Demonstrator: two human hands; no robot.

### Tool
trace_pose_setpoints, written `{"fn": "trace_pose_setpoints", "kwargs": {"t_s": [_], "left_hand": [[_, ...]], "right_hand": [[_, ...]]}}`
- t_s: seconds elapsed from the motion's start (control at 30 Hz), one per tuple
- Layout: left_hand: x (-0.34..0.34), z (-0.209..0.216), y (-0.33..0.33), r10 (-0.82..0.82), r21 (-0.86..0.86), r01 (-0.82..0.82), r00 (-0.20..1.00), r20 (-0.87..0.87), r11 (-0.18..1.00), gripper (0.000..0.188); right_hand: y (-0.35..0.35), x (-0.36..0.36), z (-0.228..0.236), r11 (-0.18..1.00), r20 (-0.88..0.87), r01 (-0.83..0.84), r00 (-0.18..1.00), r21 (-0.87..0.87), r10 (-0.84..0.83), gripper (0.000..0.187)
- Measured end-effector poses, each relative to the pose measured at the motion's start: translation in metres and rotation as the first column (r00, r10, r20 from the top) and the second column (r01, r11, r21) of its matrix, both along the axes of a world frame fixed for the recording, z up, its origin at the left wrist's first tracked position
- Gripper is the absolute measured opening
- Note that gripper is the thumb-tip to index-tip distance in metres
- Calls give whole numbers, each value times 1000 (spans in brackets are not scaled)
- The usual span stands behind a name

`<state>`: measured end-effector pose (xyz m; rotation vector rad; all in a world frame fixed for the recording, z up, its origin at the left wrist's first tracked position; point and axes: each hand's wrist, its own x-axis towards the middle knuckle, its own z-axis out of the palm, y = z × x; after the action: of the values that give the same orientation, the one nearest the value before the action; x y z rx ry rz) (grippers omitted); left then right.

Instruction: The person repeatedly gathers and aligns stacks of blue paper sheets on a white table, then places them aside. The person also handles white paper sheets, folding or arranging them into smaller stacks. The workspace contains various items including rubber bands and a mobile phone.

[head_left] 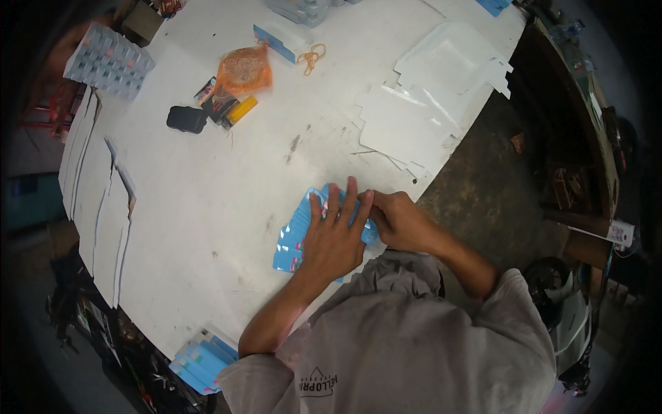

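Observation:
A blue printed cardboard box blank (pixel 291 241) with tabbed edges and small pink marks lies near the table's front edge, close to my body. Spread flat across it, my left hand (pixel 334 238) presses it against the table and covers much of its middle. At the blank's right side, my right hand (pixel 403 219) is closed, thumb and fingertips pinched at the edge. The left index finger almost touches the right fingertips. The exact fold under the fingers is hidden.
White cardboard blanks (pixel 407 127) lie at the far right of the white table (pixel 227 186). Farther back are an orange bag (pixel 243 72), rubber bands (pixel 312 59), a black pouch (pixel 186 119) and a yellow lighter (pixel 243 109). Blue folded boxes (pixel 201 362) sit at the lower left.

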<state>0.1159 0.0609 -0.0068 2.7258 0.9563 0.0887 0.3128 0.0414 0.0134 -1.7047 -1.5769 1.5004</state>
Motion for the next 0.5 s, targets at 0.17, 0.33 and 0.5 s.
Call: {"fn": "trace_pose_setpoints", "kwargs": {"t_s": [0.17,0.33,0.5], "left_hand": [[-1,-1,8,-26,-101,47,980,198,994,79],[-1,-6,11,-2,-146,47,956,294,988,72],[-2,-10,11,26,-177,41,933,359,983,58]], "right_hand": [[17,17,-22,640,446,-77,780,764,-439,40],[13,22,-35,662,218,35,930,749,-296,42],[27,13,-26,614,489,-158,766,773,-418,33]]}}
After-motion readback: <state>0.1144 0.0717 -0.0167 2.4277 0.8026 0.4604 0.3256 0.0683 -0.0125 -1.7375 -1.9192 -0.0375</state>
